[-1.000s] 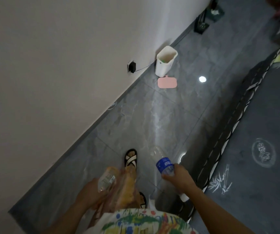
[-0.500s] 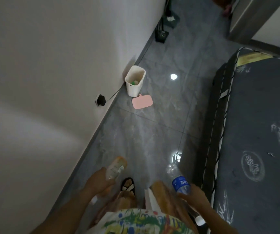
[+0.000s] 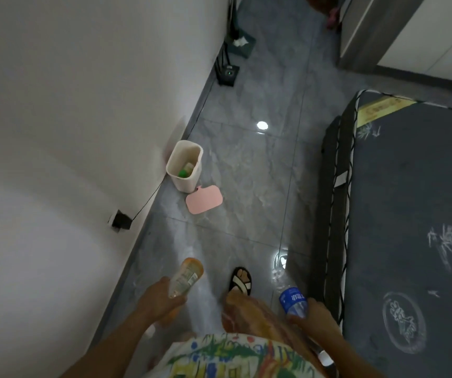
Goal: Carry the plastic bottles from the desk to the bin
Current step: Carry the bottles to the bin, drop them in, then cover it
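Nearest, at the bottom edge, a bright patterned shirt [image 3: 219, 356]. Just beyond, left hand [image 3: 162, 298] curled round a clear bottle with a pale label [image 3: 187, 275], its orange far end pointing away and slightly right. Over on the right, right hand [image 3: 313, 316] wrapped round a clear bottle with a blue label [image 3: 292, 299], likewise aimed away, just beside the dark mattress [image 3: 410, 214] along the right side. Between the two bottles, a sandalled foot [image 3: 240, 281] on the grey tiled floor [image 3: 246, 165]. Farther on, a black plug [image 3: 119, 220] in the left wall [image 3: 69, 105], cable trailing along the skirting. Beyond that, a pink flat lid [image 3: 204, 199] on the tiles, just beside the white bin [image 3: 192, 181], upright against the wall, well apart from both bottles, something green [image 3: 183, 173] inside. Farthest, a black box with a green light [image 3: 229, 73] and a tissue box [image 3: 239, 43].
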A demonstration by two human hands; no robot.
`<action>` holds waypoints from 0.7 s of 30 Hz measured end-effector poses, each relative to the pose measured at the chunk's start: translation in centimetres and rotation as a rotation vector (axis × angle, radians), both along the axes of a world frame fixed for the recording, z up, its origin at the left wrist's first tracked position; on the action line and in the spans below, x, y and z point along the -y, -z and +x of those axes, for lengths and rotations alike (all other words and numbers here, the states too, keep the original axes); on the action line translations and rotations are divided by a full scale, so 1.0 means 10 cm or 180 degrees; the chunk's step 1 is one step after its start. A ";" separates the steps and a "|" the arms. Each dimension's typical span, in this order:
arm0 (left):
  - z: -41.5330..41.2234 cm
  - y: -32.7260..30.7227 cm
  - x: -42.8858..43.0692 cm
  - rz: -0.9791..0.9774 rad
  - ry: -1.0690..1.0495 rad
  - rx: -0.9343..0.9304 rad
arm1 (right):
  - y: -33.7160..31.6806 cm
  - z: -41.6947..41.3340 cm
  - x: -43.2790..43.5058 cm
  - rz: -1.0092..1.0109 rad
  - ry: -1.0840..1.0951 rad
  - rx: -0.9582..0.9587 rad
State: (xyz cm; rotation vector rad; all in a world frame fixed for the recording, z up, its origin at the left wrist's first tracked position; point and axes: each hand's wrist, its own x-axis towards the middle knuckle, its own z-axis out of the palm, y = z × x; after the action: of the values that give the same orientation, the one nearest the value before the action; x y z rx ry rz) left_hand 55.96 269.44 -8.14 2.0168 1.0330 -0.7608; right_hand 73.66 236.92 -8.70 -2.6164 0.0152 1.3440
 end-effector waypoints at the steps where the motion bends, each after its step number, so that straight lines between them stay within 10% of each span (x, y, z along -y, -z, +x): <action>1: 0.12 0.00 -0.04 0.0021 0.0000 -0.0032 | -0.01 0.21 -0.10 0.0034 -0.0059 0.0021; 21: 2.47 0.27 -1.30 -0.0241 -0.1027 -0.0257 | 0.02 3.53 -2.49 0.0377 -0.1143 0.0075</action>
State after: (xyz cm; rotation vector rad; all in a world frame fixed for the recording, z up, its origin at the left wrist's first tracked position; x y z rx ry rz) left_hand 80.61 282.47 -10.83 1.7108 1.3164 -0.7000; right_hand 108.93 261.79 -8.92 -2.6179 -0.5445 1.3674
